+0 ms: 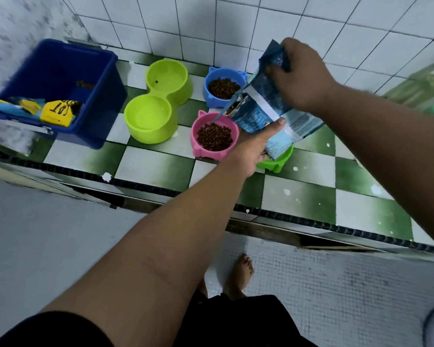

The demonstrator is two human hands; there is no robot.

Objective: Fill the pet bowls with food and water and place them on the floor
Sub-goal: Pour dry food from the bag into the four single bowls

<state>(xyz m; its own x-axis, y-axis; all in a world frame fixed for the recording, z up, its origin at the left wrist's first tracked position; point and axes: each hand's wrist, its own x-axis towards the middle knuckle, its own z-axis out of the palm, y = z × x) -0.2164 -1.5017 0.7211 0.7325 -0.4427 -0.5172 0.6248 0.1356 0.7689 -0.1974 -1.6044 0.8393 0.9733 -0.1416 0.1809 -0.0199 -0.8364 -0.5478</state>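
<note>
A blue pet food bag is tilted with its open mouth down over the pink bowl, which holds brown kibble. My right hand grips the bag's upper end. My left hand holds it from below, thumb on its front. Behind, a blue bowl also holds kibble. A lime-green double bowl stands to the left with both wells showing a pale inside. A green bowl is mostly hidden under the bag.
All bowls stand on a green-and-white checkered tiled counter against a white tiled wall. A dark blue plastic bin with yellow and blue packets sits at the left. Below the counter edge lies a pale mosaic floor with my bare feet.
</note>
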